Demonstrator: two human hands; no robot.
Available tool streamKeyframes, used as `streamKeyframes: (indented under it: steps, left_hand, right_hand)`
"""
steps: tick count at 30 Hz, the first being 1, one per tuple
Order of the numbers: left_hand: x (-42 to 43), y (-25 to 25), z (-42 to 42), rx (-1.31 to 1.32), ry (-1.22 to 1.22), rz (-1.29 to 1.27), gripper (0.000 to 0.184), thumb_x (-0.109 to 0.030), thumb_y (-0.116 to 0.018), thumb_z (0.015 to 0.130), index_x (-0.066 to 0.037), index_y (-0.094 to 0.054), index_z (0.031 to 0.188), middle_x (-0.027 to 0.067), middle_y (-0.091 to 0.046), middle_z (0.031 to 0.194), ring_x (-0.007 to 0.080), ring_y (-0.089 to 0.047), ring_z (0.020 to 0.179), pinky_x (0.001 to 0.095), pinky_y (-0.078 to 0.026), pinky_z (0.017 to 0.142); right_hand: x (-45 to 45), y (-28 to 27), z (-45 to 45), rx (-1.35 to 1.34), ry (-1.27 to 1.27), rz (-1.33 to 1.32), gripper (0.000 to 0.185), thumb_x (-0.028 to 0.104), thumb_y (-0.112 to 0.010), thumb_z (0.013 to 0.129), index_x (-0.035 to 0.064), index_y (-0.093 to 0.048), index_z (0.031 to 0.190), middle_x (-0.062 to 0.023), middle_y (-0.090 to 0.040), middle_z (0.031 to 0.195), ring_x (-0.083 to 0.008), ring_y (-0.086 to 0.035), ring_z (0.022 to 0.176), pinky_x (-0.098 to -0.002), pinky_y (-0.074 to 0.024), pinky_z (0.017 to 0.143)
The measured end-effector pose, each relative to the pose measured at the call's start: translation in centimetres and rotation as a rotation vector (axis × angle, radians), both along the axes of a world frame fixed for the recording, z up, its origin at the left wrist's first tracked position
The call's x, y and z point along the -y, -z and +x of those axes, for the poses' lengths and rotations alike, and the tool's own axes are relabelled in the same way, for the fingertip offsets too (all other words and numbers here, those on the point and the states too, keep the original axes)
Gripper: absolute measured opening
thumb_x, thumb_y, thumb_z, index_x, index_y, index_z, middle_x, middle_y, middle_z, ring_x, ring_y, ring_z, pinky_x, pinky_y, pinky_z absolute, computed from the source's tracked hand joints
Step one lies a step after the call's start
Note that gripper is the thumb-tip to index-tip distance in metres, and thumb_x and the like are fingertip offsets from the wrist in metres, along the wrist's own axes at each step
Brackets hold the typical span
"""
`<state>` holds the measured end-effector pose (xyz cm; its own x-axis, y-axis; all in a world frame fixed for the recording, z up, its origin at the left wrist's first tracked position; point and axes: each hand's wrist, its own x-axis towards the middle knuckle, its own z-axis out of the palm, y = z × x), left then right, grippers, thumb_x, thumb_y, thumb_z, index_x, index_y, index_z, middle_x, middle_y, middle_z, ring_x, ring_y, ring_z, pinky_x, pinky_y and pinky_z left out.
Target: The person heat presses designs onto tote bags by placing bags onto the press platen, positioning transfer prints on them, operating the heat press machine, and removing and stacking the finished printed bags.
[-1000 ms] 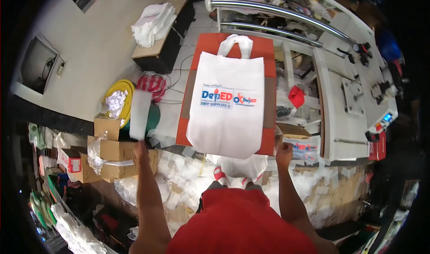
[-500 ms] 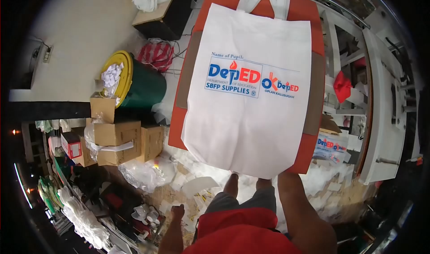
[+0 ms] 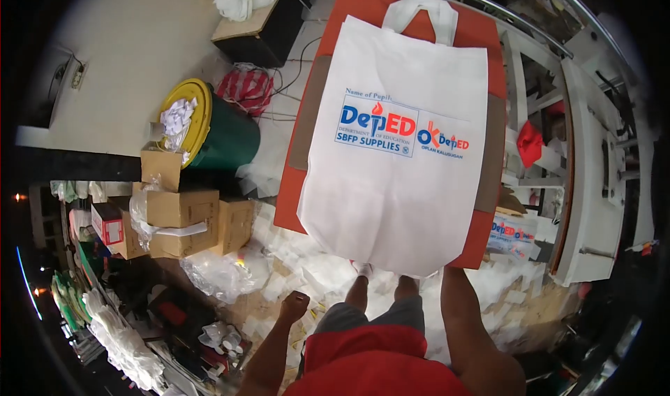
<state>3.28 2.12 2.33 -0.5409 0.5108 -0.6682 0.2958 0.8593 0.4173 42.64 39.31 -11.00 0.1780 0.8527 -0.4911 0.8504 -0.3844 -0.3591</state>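
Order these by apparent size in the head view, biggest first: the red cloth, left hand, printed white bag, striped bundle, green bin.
1. Printed white bag
2. Green bin
3. Striped bundle
Unranked, smallest: red cloth and left hand, which look too alike to separate.

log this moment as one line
printed white fabric bag: on orange-red rectangular board | left grip: curled, apart from bag | right grip: hidden from view

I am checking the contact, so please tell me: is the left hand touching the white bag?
Apart. The head view shows floor between the left hand and the white bag.
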Motion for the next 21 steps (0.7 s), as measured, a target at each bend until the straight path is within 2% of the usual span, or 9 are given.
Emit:
streamKeyframes:
  steps: [7, 9, 11, 12, 15, 16, 17, 19, 21]
  left_hand:
    - [0.8, 0.9, -0.1, -0.013, 0.113, 0.137, 0.027, -0.03, -0.064, 0.082, -0.005, -0.067, 0.091, 0.0173, -0.07, 0.086, 0.0333, -0.069, 0.086, 0.0407, -0.055, 0.077]
    - [0.2, -0.3, 0.3, -0.021, 0.02, 0.085, 0.029, -0.031, -0.066, 0.082, -0.004, -0.067, 0.092, 0.017, -0.071, 0.087, 0.0319, -0.069, 0.087, 0.0405, -0.055, 0.078]
    - [0.2, -0.1, 0.5, 0.044, 0.017, 0.097, 0.034, -0.033, -0.069, 0.081, -0.004, -0.066, 0.099, 0.0173, -0.07, 0.095, 0.031, -0.069, 0.091, 0.0398, -0.054, 0.08]
    - [0.4, 0.4, 0.6, 0.102, 0.012, 0.097, 0.041, -0.035, -0.071, 0.08, -0.003, -0.065, 0.105, 0.0175, -0.069, 0.103, 0.0301, -0.068, 0.095, 0.0391, -0.054, 0.082]
    - [0.8, 1.6, 1.6, 0.29, -0.143, 0.016, 0.062, -0.041, -0.079, 0.075, -0.004, -0.058, 0.12, 0.0164, -0.061, 0.123, 0.0277, -0.063, 0.108, 0.0385, -0.053, 0.088]
    - [0.2, 0.8, 1.2, 0.316, 0.025, -0.158, 0.067, -0.04, -0.076, 0.081, -0.004, -0.051, 0.131, 0.0159, -0.055, 0.132, 0.0285, -0.056, 0.118, 0.0382, -0.05, 0.093]
    - [0.1, 0.6, 0.8, 0.343, 0.096, -0.165, 0.065, -0.039, -0.075, 0.081, -0.004, -0.05, 0.131, 0.0161, -0.056, 0.13, 0.0286, -0.056, 0.116, 0.0382, -0.05, 0.092]
    - [-1.5, -0.2, -0.6, 0.359, 0.189, -0.092, 0.062, -0.035, -0.073, 0.083, -0.004, -0.05, 0.13, 0.0166, -0.058, 0.126, 0.0287, -0.058, 0.111, 0.0384, -0.051, 0.09]
    - [-4.4, -1.3, -2.6, 0.28, 0.209, 0.081, 0.059, -0.032, -0.072, 0.084, -0.004, -0.049, 0.13, 0.0171, -0.059, 0.122, 0.0288, -0.059, 0.105, 0.0385, -0.051, 0.087]
  right_hand:
    - [0.6, -0.7, -1.9, 0.039, -0.152, 0.018, 0.033, 0.024, -0.059, 0.087, 0.0025, -0.058, 0.112, -0.0216, -0.066, 0.098, -0.0404, -0.062, 0.092, -0.0494, -0.0498, 0.08]
    - [1.5, -0.7, -3.3, -0.008, -0.348, 0.177, 0.033, 0.024, -0.059, 0.087, 0.0026, -0.058, 0.112, -0.0216, -0.066, 0.098, -0.0405, -0.062, 0.092, -0.0496, -0.0498, 0.08]
    - [4.6, 2.3, -5.2, -0.286, -0.741, 0.609, 0.034, 0.024, -0.059, 0.087, 0.0027, -0.059, 0.113, -0.0217, -0.066, 0.098, -0.0406, -0.062, 0.092, -0.0497, -0.0498, 0.08]
    - [6.4, -7.7, -11.1, -0.192, -0.813, 0.514, 0.032, 0.016, -0.058, 0.086, 0.003, -0.058, 0.115, -0.02, -0.065, 0.098, -0.0402, -0.061, 0.089, -0.0494, -0.0493, 0.079]
    - [12.5, -25.1, -18.3, -0.613, -1.131, 0.13, 0.025, 0.007, -0.057, 0.079, 0.0072, -0.061, 0.104, -0.0127, -0.061, 0.098, -0.0299, -0.059, 0.093, -0.0428, -0.0509, 0.078]
    - [13.6, -28.2, -19.2, -0.677, -1.367, 0.006, 0.024, 0.008, -0.058, 0.081, 0.0083, -0.062, 0.104, -0.0094, -0.06, 0.102, -0.0283, -0.057, 0.096, -0.0409, -0.0512, 0.08]
    - [13.6, -32.2, -19.8, -0.836, -1.352, -0.052, 0.021, 0.005, -0.059, 0.08, 0.0078, -0.061, 0.101, -0.0078, -0.06, 0.106, -0.0275, -0.057, 0.1, -0.0394, -0.0515, 0.082]
    - [10.8, -41.8, -21.3, -0.898, -1.362, 0.049, 0.022, 0.003, -0.061, 0.079, 0.0079, -0.061, 0.101, -0.0077, -0.061, 0.107, -0.0272, -0.058, 0.101, -0.0387, -0.0516, 0.082]
    - [6.7, -45.3, -22.1, -1.051, -1.318, 0.225, 0.023, 0.0, -0.063, 0.078, 0.0074, -0.061, 0.1, -0.0082, -0.061, 0.107, -0.0261, -0.059, 0.101, -0.037, -0.0518, 0.082]
